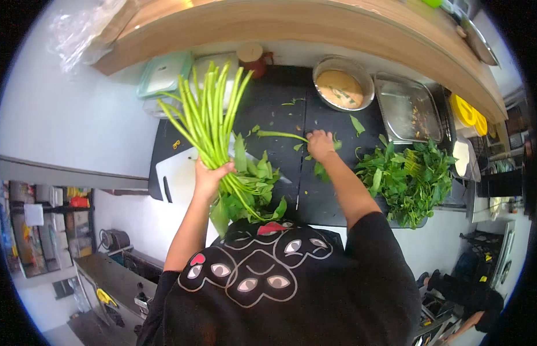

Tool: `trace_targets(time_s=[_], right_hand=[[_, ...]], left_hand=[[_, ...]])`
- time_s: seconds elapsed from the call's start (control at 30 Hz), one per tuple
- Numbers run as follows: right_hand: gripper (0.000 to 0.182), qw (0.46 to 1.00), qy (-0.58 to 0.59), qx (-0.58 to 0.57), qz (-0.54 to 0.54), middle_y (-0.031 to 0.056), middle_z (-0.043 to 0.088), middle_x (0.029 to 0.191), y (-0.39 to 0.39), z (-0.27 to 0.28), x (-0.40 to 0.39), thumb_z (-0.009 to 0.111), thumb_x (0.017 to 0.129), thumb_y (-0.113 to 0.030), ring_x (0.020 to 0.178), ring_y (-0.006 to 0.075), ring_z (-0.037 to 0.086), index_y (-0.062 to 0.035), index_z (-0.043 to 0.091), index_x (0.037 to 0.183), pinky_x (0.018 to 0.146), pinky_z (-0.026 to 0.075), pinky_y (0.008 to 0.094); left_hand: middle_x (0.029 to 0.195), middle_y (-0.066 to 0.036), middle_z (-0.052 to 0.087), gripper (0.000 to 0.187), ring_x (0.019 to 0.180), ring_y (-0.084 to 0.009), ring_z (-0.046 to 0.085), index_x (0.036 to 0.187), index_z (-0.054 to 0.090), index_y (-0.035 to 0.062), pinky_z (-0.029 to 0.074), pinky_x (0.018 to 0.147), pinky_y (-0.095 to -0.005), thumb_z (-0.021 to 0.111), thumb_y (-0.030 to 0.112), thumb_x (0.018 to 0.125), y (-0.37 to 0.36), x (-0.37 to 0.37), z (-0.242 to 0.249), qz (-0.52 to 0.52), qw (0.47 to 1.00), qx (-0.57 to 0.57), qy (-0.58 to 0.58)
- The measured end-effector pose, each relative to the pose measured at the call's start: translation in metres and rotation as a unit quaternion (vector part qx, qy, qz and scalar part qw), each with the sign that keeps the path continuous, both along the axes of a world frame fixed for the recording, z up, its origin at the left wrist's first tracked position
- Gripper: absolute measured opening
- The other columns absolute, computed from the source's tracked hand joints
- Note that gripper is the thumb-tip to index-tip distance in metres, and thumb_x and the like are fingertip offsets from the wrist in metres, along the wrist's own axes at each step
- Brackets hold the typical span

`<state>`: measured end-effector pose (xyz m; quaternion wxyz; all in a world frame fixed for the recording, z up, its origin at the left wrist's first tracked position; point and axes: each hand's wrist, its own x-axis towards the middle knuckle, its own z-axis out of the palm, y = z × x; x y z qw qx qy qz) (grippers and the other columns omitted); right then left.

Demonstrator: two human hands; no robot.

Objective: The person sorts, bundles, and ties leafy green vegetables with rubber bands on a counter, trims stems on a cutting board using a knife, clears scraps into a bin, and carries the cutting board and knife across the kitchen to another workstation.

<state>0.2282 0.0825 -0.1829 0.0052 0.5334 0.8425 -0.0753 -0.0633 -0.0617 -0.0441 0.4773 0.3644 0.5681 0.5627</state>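
Note:
My left hand (209, 177) is wrapped around a bunch of water spinach (208, 115), its long pale green stems fanning upward and its leaves hanging below the fist. Beneath the bunch lies a white cutting board (179, 167), partly covered by leaves. My right hand (320, 144) is down at the black tabletop, its fingers closed at the end of a single water spinach stem (280, 134) that points left. A second heap of leafy greens (404, 176) rests to the right of that hand. Loose leaves, one a torn green leaf (357, 125), are scattered nearby.
A metal bowl of tan liquid (339, 88) stands at the back, beside a clear rectangular tray (408, 109). Lidded containers (164, 76) and a reddish jar (252, 59) line the back left. A wooden shelf (291, 26) overhangs the table. Another person (470, 294) is at lower right.

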Motion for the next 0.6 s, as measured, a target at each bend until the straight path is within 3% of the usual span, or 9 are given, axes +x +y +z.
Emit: trace_targets(time_s=[0.03, 0.13, 0.23, 0.33, 0.4, 0.5, 0.53, 0.6], right_hand=[[0.022, 1.0, 0.002, -0.024, 0.005, 0.0131, 0.06, 0.094, -0.005, 0.009, 0.001, 0.048, 0.08, -0.017, 0.092, 0.0328, 0.058, -0.006, 0.053, 0.099, 0.079, 0.044, 0.0447], [0.018, 0.975, 0.146, -0.12, -0.121, 0.0156, 0.06, 0.091, -0.029, 0.062, 0.005, 0.051, 0.079, -0.013, 0.085, 0.0361, 0.058, -0.0027, 0.052, 0.094, 0.075, 0.045, 0.0443], [0.021, 0.897, 0.379, -0.083, -0.211, 0.0193, 0.059, 0.088, -0.068, 0.126, -0.003, 0.05, 0.077, -0.005, 0.078, 0.0376, 0.057, 0.0006, 0.051, 0.098, 0.07, 0.046, 0.0429], [0.033, 0.843, 0.504, 0.085, -0.17, 0.0223, 0.055, 0.092, -0.102, 0.138, -0.031, 0.047, 0.078, -0.001, 0.083, 0.035, 0.056, 0.0024, 0.048, 0.111, 0.073, 0.045, 0.0402], [0.044, 0.846, 0.493, 0.159, -0.126, 0.0227, 0.049, 0.093, -0.122, 0.143, -0.059, 0.044, 0.08, 0.0, 0.085, 0.0321, 0.052, 0.0032, 0.04, 0.124, 0.076, 0.043, 0.0376], [0.052, 0.822, 0.552, 0.068, -0.126, 0.0169, 0.042, 0.086, -0.148, 0.15, -0.094, 0.041, 0.081, 0.003, 0.081, 0.0282, 0.046, 0.0027, 0.032, 0.132, 0.076, 0.04, 0.035], [0.048, 0.827, 0.537, 0.131, -0.101, 0.0157, 0.045, 0.086, -0.151, 0.149, -0.101, 0.045, 0.081, 0.003, 0.08, 0.0261, 0.048, 0.0029, 0.038, 0.129, 0.074, 0.041, 0.033], [0.041, 0.808, 0.57, 0.103, -0.11, 0.0132, 0.051, 0.082, -0.155, 0.133, -0.11, 0.054, 0.08, 0.001, 0.074, 0.0228, 0.052, 0.0004, 0.049, 0.121, 0.067, 0.043, 0.031]], left_hand=[[0.077, -0.009, 0.061, 0.039, 0.064, -0.018, 0.061, 0.099, 0.05, -0.0001, 0.053, 0.061, -0.0307, 0.069, -0.004, 0.065, 0.0, 0.0, 0.001, -0.005, 1.0, 0.0, 0.002], [0.08, -0.008, 0.061, 0.043, 0.068, -0.0171, 0.061, 0.102, 0.049, 0.0011, 0.052, 0.064, -0.0298, 0.07, -0.006, 0.065, 0.002, 0.0, 0.003, -0.024, 1.0, 0.006, -0.002], [0.08, -0.007, 0.061, 0.044, 0.069, -0.0165, 0.061, 0.102, 0.048, 0.0017, 0.052, 0.063, -0.029, 0.07, -0.006, 0.065, 0.008, 0.008, 0.01, -0.047, 0.999, 0.011, -0.015], [0.078, -0.008, 0.061, 0.042, 0.065, -0.0174, 0.061, 0.101, 0.048, 0.0023, 0.051, 0.062, -0.0296, 0.071, 0.001, 0.067, 0.019, 0.024, 0.009, -0.07, 0.997, 0.025, -0.022], [0.083, -0.007, 0.061, 0.042, 0.069, -0.0155, 0.061, 0.102, 0.049, 0.002, 0.052, 0.063, -0.0287, 0.07, -0.005, 0.067, 0.024, 0.034, 0.01, -0.084, 0.995, 0.009, -0.05], [0.088, -0.004, 0.061, 0.042, 0.076, -0.0129, 0.059, 0.104, 0.05, 0.0022, 0.05, 0.069, -0.0261, 0.072, -0.002, 0.068, 0.028, 0.051, 0.007, -0.083, 0.993, 0.033, -0.076], [0.089, -0.004, 0.06, 0.042, 0.077, -0.0124, 0.058, 0.105, 0.05, 0.0021, 0.049, 0.069, -0.0256, 0.072, 0.0, 0.069, 0.028, 0.054, 0.004, -0.095, 0.989, 0.038, -0.102], [0.09, -0.003, 0.06, 0.041, 0.079, -0.0113, 0.057, 0.105, 0.051, 0.002, 0.048, 0.07, -0.0246, 0.073, 0.002, 0.07, 0.028, 0.055, -0.002, -0.116, 0.98, 0.045, -0.154]])
